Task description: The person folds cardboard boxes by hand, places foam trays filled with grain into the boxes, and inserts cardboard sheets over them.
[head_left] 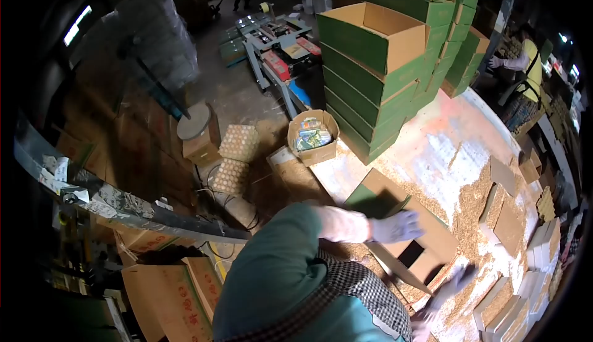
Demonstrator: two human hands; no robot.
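A green and brown cardboard carton (pixel 433 221) lies in front of me on the work table, its flaps standing out and a dark gap showing in it. My left hand (pixel 397 227), in a pale glove, is over the carton with its fingers stretched out. Beside the carton's near right edge is my right hand (pixel 450 287), also gloved, fingers extended. Neither hand visibly grips anything; whether they touch the cardboard I cannot tell.
Tall stacks of green cartons (pixel 370 64) stand behind the table (pixel 441 138), which is strewn with brown husks. A small box of colourful packets (pixel 314 135), egg trays (pixel 238 143) and a metal rail (pixel 142 209) are at left. Another person (pixel 525 73) works at far right.
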